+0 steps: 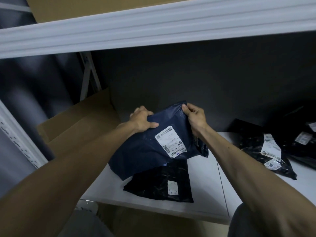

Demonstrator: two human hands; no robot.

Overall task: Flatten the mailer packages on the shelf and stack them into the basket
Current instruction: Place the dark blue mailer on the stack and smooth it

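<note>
**Fingers (185, 106) grasping the far edge of the blue mailer (145, 156)**

We have our left hand (142, 120) curled over the mailer's far left corner, thumb lying on its face, and our right hand (195, 117) pinching the far right corner. The mailer hangs tilted toward us above the white shelf (206, 185). Its near end overlaps a black mailer (162, 185) lying flat, though in this dim light we cannot tell whether the two touch. More black mailers (266, 151) sit well apart on the right, and an open cardboard box (77, 129) stands to the left; no basket shows.

We judge the bag light, soft and slick: thin plastic film that sags and slides. The corners or the sealed edge give the surest hold. Flat palms pressed from the label (170, 141) outward should push the air out.
</note>
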